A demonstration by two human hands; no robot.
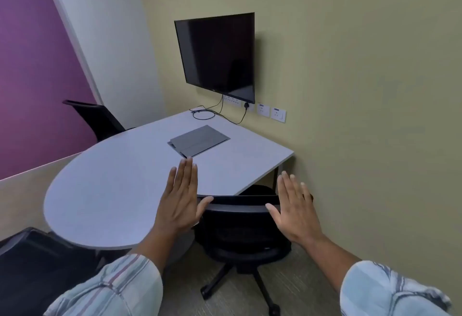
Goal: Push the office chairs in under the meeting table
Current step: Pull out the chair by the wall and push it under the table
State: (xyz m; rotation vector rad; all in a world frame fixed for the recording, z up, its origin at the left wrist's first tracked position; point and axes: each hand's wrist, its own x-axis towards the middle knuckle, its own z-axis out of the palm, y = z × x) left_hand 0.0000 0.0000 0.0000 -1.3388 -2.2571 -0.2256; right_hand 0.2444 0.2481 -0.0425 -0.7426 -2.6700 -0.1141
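A grey meeting table point(112, 190) with a rounded near end stands against the beige wall. A black mesh office chair point(240, 228) on a wheeled base is right in front of me, its seat tucked under the table's right edge. My left hand point(180, 200) and my right hand point(295, 210) hover flat and spread above the two ends of the chair's top rail, holding nothing. A second black chair point(97, 118) stands at the table's far left side. Part of a third black chair point(37, 265) shows at the lower left.
A closed grey laptop point(198, 140) lies on the table. A dark screen point(217, 55) hangs on the wall above sockets point(271, 112) and a looped black cable point(203, 114). The beige wall runs close along the right. Carpet floor lies below.
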